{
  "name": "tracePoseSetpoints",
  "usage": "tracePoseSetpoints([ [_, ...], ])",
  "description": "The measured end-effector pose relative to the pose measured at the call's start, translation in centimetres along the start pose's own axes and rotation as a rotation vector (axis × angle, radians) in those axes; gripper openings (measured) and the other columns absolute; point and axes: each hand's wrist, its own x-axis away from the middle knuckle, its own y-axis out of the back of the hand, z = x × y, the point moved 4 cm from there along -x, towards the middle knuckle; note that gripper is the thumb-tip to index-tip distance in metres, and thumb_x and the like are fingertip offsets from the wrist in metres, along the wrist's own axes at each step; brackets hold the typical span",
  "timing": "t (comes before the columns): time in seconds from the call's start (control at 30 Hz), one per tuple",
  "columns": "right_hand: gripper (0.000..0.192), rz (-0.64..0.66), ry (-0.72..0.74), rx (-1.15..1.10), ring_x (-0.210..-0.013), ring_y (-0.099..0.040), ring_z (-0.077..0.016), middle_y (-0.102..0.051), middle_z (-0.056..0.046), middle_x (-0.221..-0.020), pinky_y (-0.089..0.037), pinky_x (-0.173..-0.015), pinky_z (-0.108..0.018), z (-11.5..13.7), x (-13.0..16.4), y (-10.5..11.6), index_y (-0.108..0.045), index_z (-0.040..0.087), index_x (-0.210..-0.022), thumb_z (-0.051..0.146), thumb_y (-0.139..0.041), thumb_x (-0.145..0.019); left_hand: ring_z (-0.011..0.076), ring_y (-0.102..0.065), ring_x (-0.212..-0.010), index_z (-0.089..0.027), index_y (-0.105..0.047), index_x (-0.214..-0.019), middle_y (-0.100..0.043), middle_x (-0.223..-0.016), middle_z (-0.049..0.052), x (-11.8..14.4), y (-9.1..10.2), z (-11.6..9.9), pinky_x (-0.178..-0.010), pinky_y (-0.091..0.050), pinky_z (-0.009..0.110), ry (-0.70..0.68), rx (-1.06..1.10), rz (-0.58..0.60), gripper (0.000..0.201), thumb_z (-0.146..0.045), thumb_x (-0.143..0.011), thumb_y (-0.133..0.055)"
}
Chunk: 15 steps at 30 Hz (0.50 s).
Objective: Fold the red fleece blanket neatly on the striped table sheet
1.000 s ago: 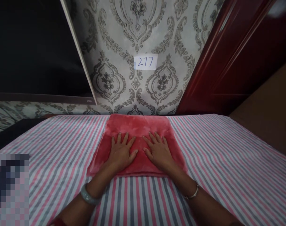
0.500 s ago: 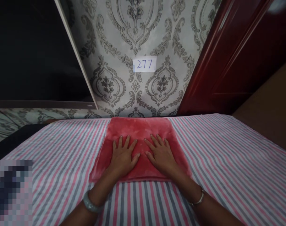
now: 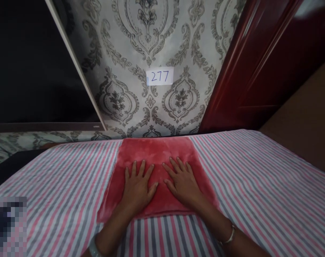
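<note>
A folded red plush cloth (image 3: 157, 148), perhaps a towel, lies flat on a striped sheet (image 3: 259, 178). Both my hands rest palm down on it with fingers spread. My left hand (image 3: 138, 185) covers part of its left half, and my right hand (image 3: 182, 182) covers part of its right half. A strip of red fabric shows between my thumbs. Stacked layers are visible along the cloth's near edge. Neither hand grips anything.
Behind the striped surface stands a patterned wall (image 3: 151, 117) bearing a paper label (image 3: 159, 76) marked 277. A dark screen (image 3: 39, 71) hangs at the left. Dark red glossy wood (image 3: 245, 85) rises at the right. A blurred-out patch (image 3: 8, 225) fills the lower left corner.
My view has tilted and turned slightly, so the scene sits a little differently. Both hands stay flat on the red cloth, with no clear movement over it.
</note>
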Motion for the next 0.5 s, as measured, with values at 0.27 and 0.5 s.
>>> tracePoseSetpoints([
  [0.27, 0.055, 0.008, -0.016, -0.021, -0.151, -0.021, -0.0345, -0.033, -0.004, -0.162, -0.017, -0.118, -0.061, -0.06, 0.02, 0.17, -0.044, 0.036, -0.151, 0.045, -0.052, -0.097, 0.0469, -0.029, -0.146, -0.028, -0.050, -0.148, -0.040, -0.159, 0.013, -0.31, -0.74, 0.51, -0.114, -0.018, 0.072, -0.035, 0.017, -0.055, 0.062, -0.048, -0.089, -0.056],
  [0.5, 0.055, 0.014, -0.011, -0.013, -0.151, -0.021, -0.0340, -0.032, -0.005, -0.163, -0.018, -0.118, -0.061, -0.10, 0.08, 0.20, -0.043, 0.035, -0.152, 0.045, -0.051, -0.098, 0.0468, -0.028, -0.147, -0.028, -0.050, -0.148, -0.039, -0.159, 0.013, -0.29, -0.67, 0.38, -0.114, -0.018, 0.073, -0.029, 0.043, -0.050, 0.062, -0.050, -0.090, -0.054],
])
